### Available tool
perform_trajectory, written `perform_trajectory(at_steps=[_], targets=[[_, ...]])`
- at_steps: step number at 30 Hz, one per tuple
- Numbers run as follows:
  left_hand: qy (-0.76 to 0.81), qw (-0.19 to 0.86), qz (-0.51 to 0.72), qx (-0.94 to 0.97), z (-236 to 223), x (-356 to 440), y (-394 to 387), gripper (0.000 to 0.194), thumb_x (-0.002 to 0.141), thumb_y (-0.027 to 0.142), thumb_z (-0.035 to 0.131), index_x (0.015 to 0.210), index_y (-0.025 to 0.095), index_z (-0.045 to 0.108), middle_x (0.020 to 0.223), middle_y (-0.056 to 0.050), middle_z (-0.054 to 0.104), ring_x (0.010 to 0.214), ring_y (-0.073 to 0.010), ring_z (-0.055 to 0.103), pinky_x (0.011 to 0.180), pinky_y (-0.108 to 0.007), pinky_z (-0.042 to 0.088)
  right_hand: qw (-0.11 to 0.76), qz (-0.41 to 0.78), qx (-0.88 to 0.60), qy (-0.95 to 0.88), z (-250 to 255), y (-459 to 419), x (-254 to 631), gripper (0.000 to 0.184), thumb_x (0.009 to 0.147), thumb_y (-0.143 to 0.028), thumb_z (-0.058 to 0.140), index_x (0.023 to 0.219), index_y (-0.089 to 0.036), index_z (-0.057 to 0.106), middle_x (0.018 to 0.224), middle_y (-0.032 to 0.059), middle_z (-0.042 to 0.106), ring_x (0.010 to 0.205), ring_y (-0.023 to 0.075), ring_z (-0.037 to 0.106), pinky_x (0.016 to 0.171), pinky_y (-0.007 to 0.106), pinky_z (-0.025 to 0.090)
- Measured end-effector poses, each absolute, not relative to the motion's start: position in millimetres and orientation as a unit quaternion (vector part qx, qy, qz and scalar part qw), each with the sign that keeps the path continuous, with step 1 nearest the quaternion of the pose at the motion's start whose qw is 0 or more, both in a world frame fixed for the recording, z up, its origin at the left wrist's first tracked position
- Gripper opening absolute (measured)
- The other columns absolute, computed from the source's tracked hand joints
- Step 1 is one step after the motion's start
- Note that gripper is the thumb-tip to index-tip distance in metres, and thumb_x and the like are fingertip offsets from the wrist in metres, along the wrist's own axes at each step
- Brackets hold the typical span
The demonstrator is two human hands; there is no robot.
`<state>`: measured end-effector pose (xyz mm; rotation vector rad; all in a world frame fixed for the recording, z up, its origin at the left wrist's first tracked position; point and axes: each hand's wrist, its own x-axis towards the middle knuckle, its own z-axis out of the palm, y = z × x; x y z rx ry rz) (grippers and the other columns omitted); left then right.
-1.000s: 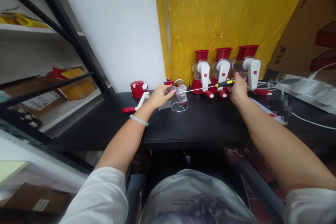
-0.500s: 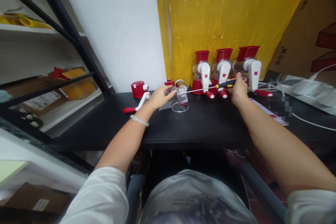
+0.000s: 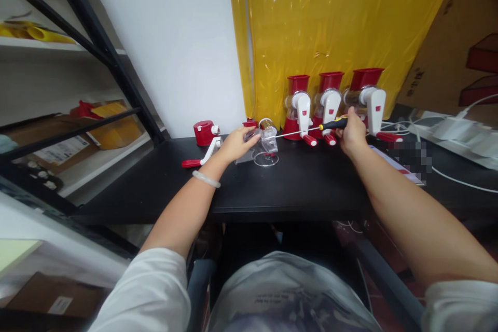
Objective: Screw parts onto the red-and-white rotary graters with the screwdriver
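My right hand [image 3: 352,130] is closed around the black and yellow handle of a screwdriver [image 3: 332,123]. Its long shaft points left, and the tip meets a clear plastic grater body [image 3: 269,142] lying on the black table. Closed on the left side of that clear part is my left hand [image 3: 241,143], a pale bangle on its wrist. Behind the part sits a metal grater drum [image 3: 266,124]. Left of my hand are a red base [image 3: 204,133] and a white crank with a red handle [image 3: 210,151]. My fingers hide some of the clear part.
Several red and white rotary graters [image 3: 330,104] stand in a row at the back, against yellow plastic sheeting [image 3: 334,15]. A phone-like flat device [image 3: 397,165], white cables and a power strip [image 3: 467,137] lie to the right. A shelf rack [image 3: 112,62] borders the left.
Both hands keep nearly the same place, with the screwdriver still against the clear part. Only a slight shift of the whole view shows.
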<state>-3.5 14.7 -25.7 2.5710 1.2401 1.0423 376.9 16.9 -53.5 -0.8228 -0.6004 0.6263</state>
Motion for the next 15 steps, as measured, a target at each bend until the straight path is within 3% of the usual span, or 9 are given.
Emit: perform_trajectory(at_steps=[5,8,12,15], targets=[[0.403,0.051,0.346,0.845,-25.5,-3.2,14.4,0.049,0.107,0.046,0.067,0.143,0.014,0.074,0.146,-0.020,0.074,0.138,-0.0334,0.069,0.122,-0.051,0.051,0.823,0.339,-0.366,-0.271,-49.6,14.0,373.6,0.028,0.089,-0.030,0.074,0.072,-0.025,0.052,0.060,-0.0044,0.052,0.042,0.0085,0.040,0.037,0.022,0.039],[0.404,0.054,0.346,0.845,-25.7,-3.1,13.8,0.050,0.107,0.047,0.066,0.143,0.014,0.073,0.147,-0.020,0.074,0.138,-0.0333,0.069,0.122,-0.051,0.051,0.813,0.368,-0.374,-0.254,-46.4,11.6,372.9,0.028,0.094,-0.031,0.067,0.070,-0.024,0.052,0.060,-0.0036,0.051,0.044,0.0095,0.044,0.039,0.022,0.044],[0.409,0.056,0.348,0.842,-26.7,-3.1,14.3,0.047,0.107,0.048,0.066,0.143,0.017,0.074,0.149,-0.017,0.073,0.139,-0.0325,0.069,0.123,-0.051,0.051,0.814,0.329,-0.402,-0.260,-46.3,9.9,373.0,0.044,0.103,-0.049,0.063,0.069,-0.024,0.050,0.057,-0.0036,0.048,0.039,0.0091,0.038,0.033,0.021,0.030],[0.407,0.058,0.351,0.841,-27.0,-3.1,14.8,0.048,0.107,0.048,0.066,0.142,0.017,0.074,0.148,-0.018,0.074,0.138,-0.0326,0.069,0.122,-0.051,0.051,0.825,0.306,-0.390,-0.272,-45.8,8.2,370.5,0.039,0.101,-0.040,0.070,0.071,-0.023,0.051,0.060,-0.0041,0.051,0.039,0.0063,0.032,0.032,0.019,0.022]])
